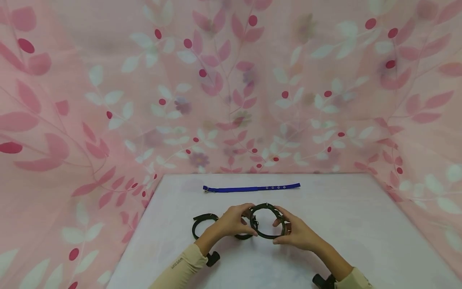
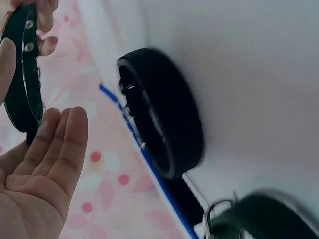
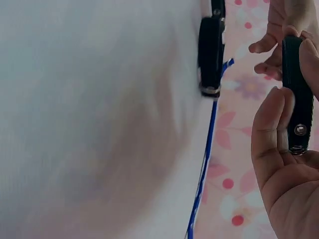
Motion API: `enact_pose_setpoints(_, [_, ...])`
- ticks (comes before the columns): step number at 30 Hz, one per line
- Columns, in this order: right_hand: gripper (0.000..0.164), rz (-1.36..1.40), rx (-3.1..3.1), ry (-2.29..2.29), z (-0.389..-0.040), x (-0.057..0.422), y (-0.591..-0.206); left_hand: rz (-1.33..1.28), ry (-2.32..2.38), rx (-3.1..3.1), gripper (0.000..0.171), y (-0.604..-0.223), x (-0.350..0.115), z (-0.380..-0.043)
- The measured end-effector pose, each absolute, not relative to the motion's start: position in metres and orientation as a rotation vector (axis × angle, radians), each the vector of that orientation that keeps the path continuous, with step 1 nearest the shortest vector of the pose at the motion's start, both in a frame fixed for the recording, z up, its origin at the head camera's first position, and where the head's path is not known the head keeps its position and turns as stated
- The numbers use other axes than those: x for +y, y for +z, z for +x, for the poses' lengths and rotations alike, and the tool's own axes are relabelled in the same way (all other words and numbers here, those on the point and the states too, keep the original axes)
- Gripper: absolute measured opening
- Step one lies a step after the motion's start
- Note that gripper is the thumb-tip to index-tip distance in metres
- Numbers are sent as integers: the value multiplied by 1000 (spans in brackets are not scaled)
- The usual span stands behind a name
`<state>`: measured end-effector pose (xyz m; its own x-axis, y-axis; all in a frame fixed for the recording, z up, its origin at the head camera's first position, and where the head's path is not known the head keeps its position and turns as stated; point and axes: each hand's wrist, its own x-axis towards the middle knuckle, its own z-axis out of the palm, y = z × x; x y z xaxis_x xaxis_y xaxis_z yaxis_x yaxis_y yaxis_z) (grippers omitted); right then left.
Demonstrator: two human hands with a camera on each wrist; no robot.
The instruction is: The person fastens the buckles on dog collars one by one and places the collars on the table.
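"What sort of place, then? Home, workshop, shop?"

"Seems closest to a draped-off booth, set round a white table (image 1: 343,224); cannot tell the kind of building."

"Going by what?"

"By the pink leaf-and-berry hanging (image 1: 231,88), mostly. Fills the upper half of the head view, then runs down the left and right edges, enclosing three sides."

"Cloth or wallpaper?"

"Looks like cloth, with soft folds toward the upper left."

"And the table?"

"Plain white on top, spreading from mid-frame to the bottom edge, with the hanging just behind."

"Could be a home, with so soft a print?"

"Could be; hard to pin down further."
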<state>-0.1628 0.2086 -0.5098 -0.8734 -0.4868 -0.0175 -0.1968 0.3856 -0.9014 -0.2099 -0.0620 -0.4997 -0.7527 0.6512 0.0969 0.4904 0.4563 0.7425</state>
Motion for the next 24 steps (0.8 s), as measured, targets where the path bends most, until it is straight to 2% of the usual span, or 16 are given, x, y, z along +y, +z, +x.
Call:
enact_pose_setpoints(5, [96, -617, 2454, -1416, -173, 226, -513, 1036, 1033, 2653, 75, -505, -39, -222])
enact_pose_setpoints(13, [84, -584, 2672, -1264, -187, 240, -526, 966, 739, 2899, 83, -515, -17, -239])
enact_pose_setpoints(20, [83, -517, 2899, -965, -193, 244, -543, 812, 542, 2874, 82, -531, -1, -244])
enact_pose_setpoints(24, [84, -476, 2899, -894, -194, 243, -546, 811, 468, 2877, 82, -539, 5, -245])
